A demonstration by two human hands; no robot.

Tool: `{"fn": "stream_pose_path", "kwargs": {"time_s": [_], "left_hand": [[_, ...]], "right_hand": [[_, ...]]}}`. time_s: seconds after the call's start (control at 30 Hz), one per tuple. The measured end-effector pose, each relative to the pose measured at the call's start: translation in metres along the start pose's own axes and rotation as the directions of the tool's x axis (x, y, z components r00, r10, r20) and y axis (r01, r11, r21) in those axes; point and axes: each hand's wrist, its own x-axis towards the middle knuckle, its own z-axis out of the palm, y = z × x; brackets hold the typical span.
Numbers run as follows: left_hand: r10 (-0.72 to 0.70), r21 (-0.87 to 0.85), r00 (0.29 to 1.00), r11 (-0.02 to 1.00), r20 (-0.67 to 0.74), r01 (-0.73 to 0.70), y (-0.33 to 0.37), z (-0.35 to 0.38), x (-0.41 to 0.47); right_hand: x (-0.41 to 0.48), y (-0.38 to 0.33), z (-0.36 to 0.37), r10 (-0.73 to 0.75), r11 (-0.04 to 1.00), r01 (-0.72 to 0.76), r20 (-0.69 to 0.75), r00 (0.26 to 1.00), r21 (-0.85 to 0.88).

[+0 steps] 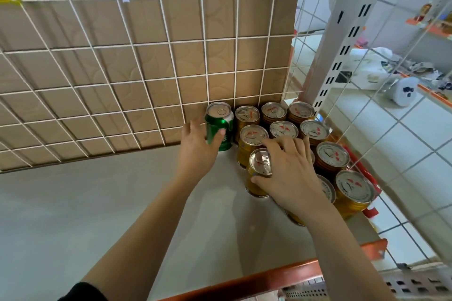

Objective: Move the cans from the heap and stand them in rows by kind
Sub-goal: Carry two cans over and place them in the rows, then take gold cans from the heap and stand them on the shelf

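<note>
Nothing legible anywhere: the white lettering on the green can (pixel 215 127) is too blurred to read, and the red marks on each gold can (pixel 332 154) lid are unreadable smudges too

Left hand (pixel 198 148) holding upright green can (pixel 218 127), right hand (pixel 292 175) gripping gold can (pixel 259 170), other gold cans (pixel 332 157) standing in rows
</note>
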Motion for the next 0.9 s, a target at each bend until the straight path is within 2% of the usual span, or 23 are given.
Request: {"fn": "stream_pose_path", "kwargs": {"time_s": [0.17, 0.27, 0.37, 0.47, 0.57, 0.73, 0.9], "left_hand": [[-0.019, 0.2, 0.999, 0.98, 0.036, 0.011, -0.026, -0.014, -0.04], [-0.092, 0.279, 0.994, 0.955, -0.051, 0.102, -0.041, -0.036, -0.074], [-0.209, 0.309, 0.964, 0.917, -0.167, 0.252, -0.065, -0.07, -0.106], [-0.311, 0.239, 0.897, 0.888, -0.315, 0.392, -0.096, -0.109, -0.147], [-0.386, 0.171, 0.817, 0.853, -0.428, 0.493, -0.125, -0.147, -0.199], [-0.486, 0.055, 0.675, 0.788, -0.556, 0.613, -0.166, -0.206, -0.284], [-0.509, 0.002, 0.562, 0.74, -0.651, 0.673, -0.207, -0.272, -0.356]], "right_hand": [[-0.004, -0.026, 0.01, -0.203, 0.978, 0.206, -0.07, 0.977, 0.028], [-0.008, -0.048, 0.023, -0.3, 0.952, 0.301, -0.03, 0.954, 0.059], [-0.018, -0.068, 0.035, -0.368, 0.93, 0.367, 0.015, 0.93, 0.01], [-0.027, -0.091, 0.05, -0.429, 0.903, 0.43, -0.053, 0.902, 0.001], [-0.043, -0.132, 0.066, -0.488, 0.868, 0.486, -0.008, 0.873, 0.102], [-0.084, -0.219, 0.094, -0.684, 0.713, 0.672, -0.01, 0.729, 0.199], [-0.132, -0.32, 0.11, -0.788, 0.581, 0.768, -0.052, 0.614, 0.271]]}}
